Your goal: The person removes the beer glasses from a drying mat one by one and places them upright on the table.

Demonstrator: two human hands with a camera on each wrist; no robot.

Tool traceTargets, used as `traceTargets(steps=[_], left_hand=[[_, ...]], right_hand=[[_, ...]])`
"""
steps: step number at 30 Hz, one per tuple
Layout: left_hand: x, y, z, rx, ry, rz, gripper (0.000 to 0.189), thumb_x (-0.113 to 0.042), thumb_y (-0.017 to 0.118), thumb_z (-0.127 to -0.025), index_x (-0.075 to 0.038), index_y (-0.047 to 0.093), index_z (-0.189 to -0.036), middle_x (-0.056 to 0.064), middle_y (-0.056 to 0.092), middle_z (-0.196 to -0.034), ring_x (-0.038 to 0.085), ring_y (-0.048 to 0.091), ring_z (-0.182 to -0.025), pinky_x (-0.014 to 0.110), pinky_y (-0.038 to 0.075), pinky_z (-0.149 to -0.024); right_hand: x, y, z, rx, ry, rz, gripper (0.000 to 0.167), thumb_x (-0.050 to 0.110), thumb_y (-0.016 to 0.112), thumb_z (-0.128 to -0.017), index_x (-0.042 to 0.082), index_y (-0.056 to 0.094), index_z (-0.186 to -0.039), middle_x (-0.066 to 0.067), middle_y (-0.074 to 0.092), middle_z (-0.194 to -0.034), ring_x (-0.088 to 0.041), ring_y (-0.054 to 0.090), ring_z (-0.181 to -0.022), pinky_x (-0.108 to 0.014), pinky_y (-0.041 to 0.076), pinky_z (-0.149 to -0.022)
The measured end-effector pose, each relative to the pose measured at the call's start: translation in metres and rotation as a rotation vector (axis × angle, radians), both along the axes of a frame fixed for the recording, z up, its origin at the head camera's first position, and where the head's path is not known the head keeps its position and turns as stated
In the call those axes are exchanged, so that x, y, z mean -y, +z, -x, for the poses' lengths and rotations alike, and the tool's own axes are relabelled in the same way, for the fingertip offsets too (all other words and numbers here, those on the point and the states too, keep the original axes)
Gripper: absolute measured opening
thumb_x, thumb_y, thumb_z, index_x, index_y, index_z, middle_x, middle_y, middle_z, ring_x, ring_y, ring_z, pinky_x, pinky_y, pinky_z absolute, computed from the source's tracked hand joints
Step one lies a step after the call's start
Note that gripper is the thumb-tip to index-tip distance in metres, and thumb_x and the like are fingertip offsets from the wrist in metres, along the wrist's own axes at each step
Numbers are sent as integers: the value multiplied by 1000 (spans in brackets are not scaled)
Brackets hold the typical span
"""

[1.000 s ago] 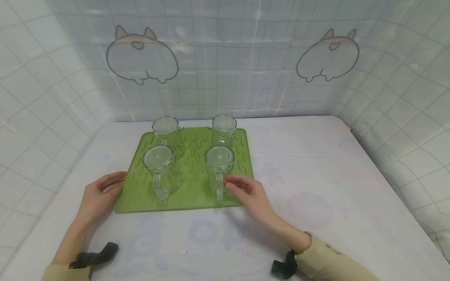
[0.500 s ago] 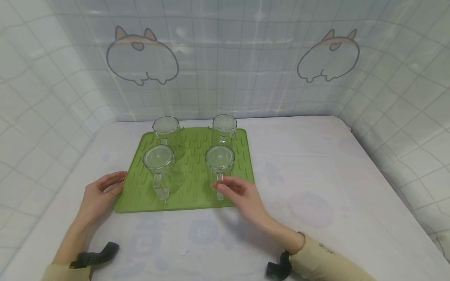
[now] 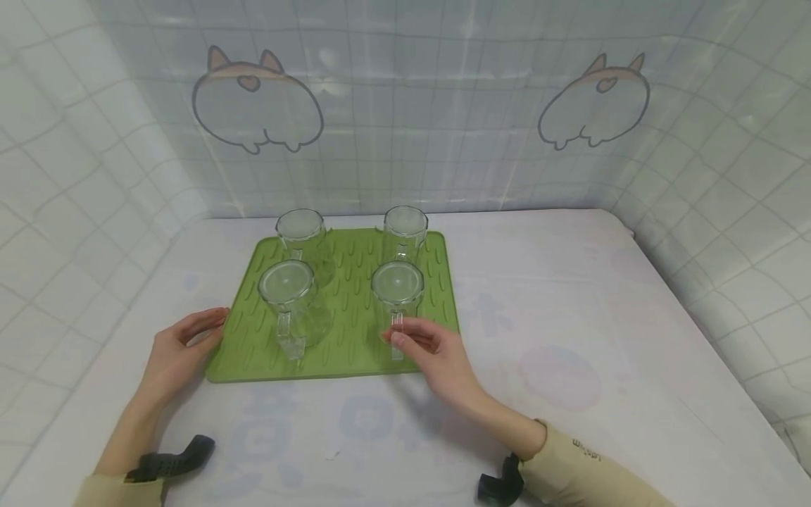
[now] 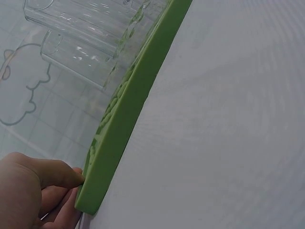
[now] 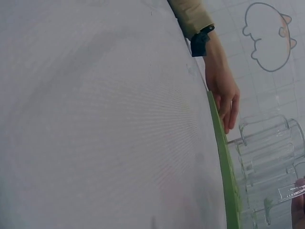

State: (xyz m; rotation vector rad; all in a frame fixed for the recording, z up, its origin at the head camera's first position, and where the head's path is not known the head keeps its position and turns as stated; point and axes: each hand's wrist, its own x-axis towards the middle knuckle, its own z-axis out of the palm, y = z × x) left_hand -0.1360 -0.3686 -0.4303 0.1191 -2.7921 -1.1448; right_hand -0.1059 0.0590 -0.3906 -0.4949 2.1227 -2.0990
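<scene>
My right hand (image 3: 440, 352) pinches the handle of the front right clear glass mug (image 3: 398, 285) between thumb and fingers. That mug stands on a green ribbed drying mat (image 3: 351, 359) with its round base upward. At the mat's left edge, my left hand (image 3: 184, 348) touches the rim with thumb and fingertips. The left wrist view shows the left hand (image 4: 38, 191) at the mat's corner (image 4: 102, 181). At the lower right of the right wrist view, the right hand's fingers (image 5: 298, 210) show behind a glass handle (image 5: 291, 192), mostly cut off.
Another glass mug (image 3: 286, 285) stands at the front left of the mat, handle toward me. Two more mugs, back left (image 3: 300, 229) and back right (image 3: 405, 225), stand behind. A pale cloth (image 3: 545, 303) covers the table, and a white grid-patterned curtain (image 3: 431, 120) encloses it.
The right hand has moved left from beside the front right mug's handle onto it, and its thumb and fingers now pinch it. The left hand and the mugs have stayed in place.
</scene>
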Motion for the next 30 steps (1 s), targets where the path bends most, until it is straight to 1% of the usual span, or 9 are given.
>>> traceTargets(steps=[7,12,14,19,24,27,30], left_hand=[[0,-1,0,-11,3,4,49,-30,61,-100,-5,53,-142,23,58,-137,-25,42,-101,-5,40,-80],[0,-2,0,-16,17,16,49,-32,60,-101,-7,53,-143,22,58,-138,-25,40,-102,-1,42,-86],[-1,-2,0,-24,21,15,49,-32,60,-101,-7,53,-143,21,58,-138,-25,40,-102,-1,42,-88],[0,-5,1,-42,25,10,48,-30,61,-101,-6,53,-142,21,58,-138,-25,41,-103,-4,41,-86],[0,-7,2,-38,38,1,49,-32,61,-100,-7,54,-142,20,59,-139,-24,42,-104,-5,42,-84],[-1,-7,2,-43,34,-8,49,-32,61,-100,-6,54,-141,20,59,-138,-23,42,-104,-5,41,-83],[-1,-8,1,-58,17,-22,47,-28,61,-100,-4,54,-141,22,58,-138,-24,43,-104,-5,42,-83]], right_hand=[[0,0,0,-9,5,-2,32,18,64,-98,-3,64,-123,-13,73,-116,-23,69,-111,-26,57,-98],[0,0,0,-7,7,6,31,18,64,-99,-2,64,-123,-13,73,-116,-23,69,-110,-26,57,-98],[0,0,0,-9,8,10,31,18,64,-99,-2,64,-123,-13,73,-116,-23,69,-110,-27,57,-98],[0,-1,0,-13,7,21,30,17,64,-99,-1,65,-122,-13,73,-115,-24,69,-110,-27,58,-98],[-1,-1,-1,-13,4,40,29,16,63,-99,-2,64,-122,-15,72,-115,-25,69,-110,-29,58,-98],[-1,0,-1,-14,4,49,29,15,63,-99,-3,64,-122,-16,72,-115,-25,69,-109,-30,58,-98],[-2,-1,-1,-19,4,49,28,14,63,-99,-3,64,-121,-16,72,-114,-24,69,-109,-30,58,-98]])
